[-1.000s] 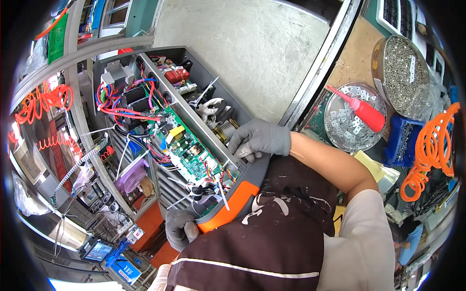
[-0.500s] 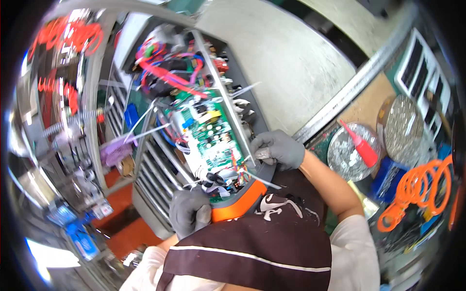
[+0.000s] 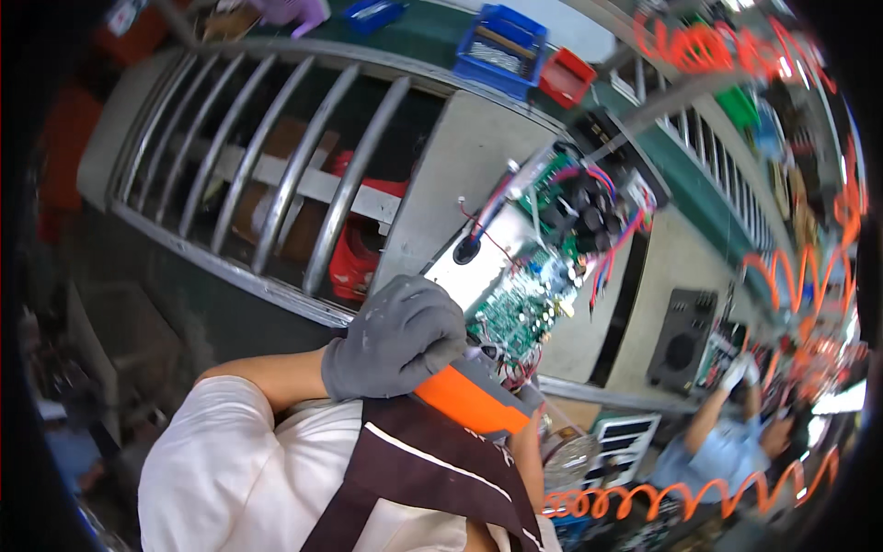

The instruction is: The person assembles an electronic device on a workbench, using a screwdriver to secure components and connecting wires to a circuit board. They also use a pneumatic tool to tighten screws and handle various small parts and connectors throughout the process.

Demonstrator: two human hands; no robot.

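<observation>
My left hand (image 3: 395, 336), in a grey glove, has its fingers curled over the near left corner of an electronic device with its cover off. The device's orange and grey end panel (image 3: 469, 400) faces me, close against my apron. Inside it, a green circuit board (image 3: 520, 313) carries many small parts, with red, blue and black wires bunched at the far end. Beside the board lies a bare pale metal plate (image 3: 460, 276) with a dark round hole. My right forearm (image 3: 526, 460) rises toward the panel's right end, where the hand is hidden.
Metal rollers (image 3: 285, 184) run to the left, red items beneath them. Beyond the device stand a blue bin (image 3: 501, 51) of small parts and a red bin (image 3: 566, 77). Orange coiled hoses (image 3: 681, 501) hang at right. A co-worker (image 3: 717, 451) works at another device there.
The view has swung left, bringing the rollers and bins into sight. The device now slants up to the right. My left hand has closed over its near corner; my right hand has gone from sight.
</observation>
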